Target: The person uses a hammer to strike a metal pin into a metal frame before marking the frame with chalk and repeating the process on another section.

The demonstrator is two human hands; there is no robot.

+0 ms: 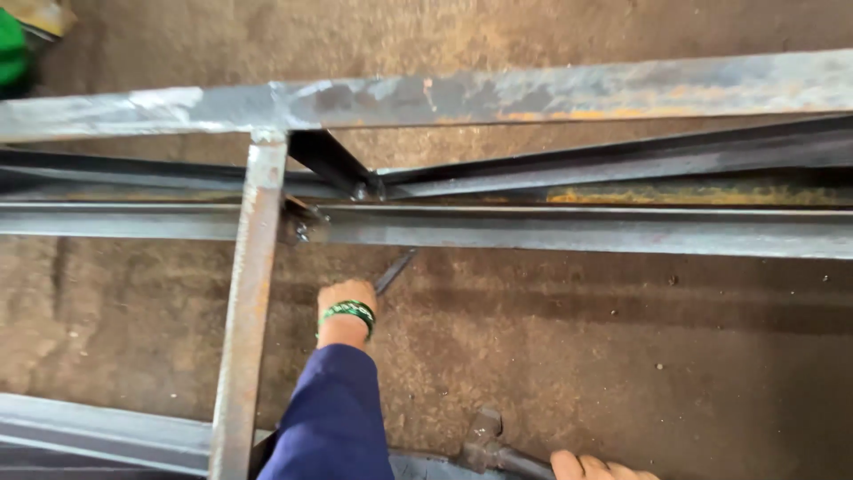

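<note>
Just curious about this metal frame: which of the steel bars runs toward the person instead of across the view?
The rusty upright bar left of the blue sleeve; all the other bars run crosswise, like the top rail.

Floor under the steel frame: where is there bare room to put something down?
Bare floor lies right of the left hand, below the long horizontal bar. Another patch lies left of the upright bar. It is crowded where the bars join and near the right hand holding a hammer.
</note>
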